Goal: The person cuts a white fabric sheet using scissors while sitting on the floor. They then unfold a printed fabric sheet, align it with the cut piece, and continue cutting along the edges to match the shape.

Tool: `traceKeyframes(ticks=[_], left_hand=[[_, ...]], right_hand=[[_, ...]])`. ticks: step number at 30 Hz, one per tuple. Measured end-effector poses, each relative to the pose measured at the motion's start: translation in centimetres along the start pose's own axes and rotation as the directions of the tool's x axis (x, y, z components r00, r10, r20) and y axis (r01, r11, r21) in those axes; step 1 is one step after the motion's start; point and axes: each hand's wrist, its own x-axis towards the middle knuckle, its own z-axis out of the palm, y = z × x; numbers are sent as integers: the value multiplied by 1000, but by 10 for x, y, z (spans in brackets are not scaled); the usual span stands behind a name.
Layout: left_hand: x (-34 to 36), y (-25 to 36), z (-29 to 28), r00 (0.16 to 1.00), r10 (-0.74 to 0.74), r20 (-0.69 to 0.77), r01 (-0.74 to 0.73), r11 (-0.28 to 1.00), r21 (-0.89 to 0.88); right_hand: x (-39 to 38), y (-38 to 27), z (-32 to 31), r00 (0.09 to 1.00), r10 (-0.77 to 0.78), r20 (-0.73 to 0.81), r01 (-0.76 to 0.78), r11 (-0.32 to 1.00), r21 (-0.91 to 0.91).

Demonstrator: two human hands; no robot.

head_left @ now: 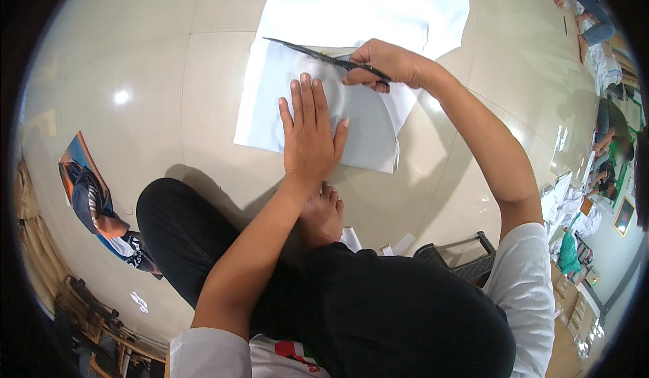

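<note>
A white piece of cloth (pixel 358 6) lies spread on the tiled floor, its near part a greyer panel (pixel 263 108) in shadow. My left hand (pixel 312 131) rests flat on this near part, fingers stretched out and pointing away from me. In my right hand (pixel 385 64) is a pair of dark scissors (pixel 314 55), my fingers wrapped round the handles. The blades point left and lie across the cloth, just beyond my left fingertips. Whether they are parted cannot be made out.
My bare foot (pixel 323 216) is close to the cloth's near edge. A black plastic frame-like object (pixel 463 260) stands by my right side. Caps and an orange-blue board (pixel 84 155) lie at the left. Other people (pixel 612 138) sit along the far right among white material.
</note>
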Motion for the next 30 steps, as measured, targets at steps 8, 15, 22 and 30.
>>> traceKeyframes(ticks=[8, 15, 22, 30], left_hand=[[1, -1, -3, 1000, -5, -11, 4, 998, -65], [3, 0, -6, 1000, -8, -10, 7, 991, -135], [3, 0, -6, 1000, -4, -7, 3, 993, -120], [2, 0, -3, 1000, -11, 1, 11, 995, -97]], right_hand=[[-7, 1, 22, 999, 38, -31, -31, 977, 209], [-6, 7, 32, 999, 38, -37, -26, 959, 281], [-3, 9, 33, 999, 37, -35, -26, 960, 278], [-3, 1, 27, 999, 20, -47, -10, 980, 201]])
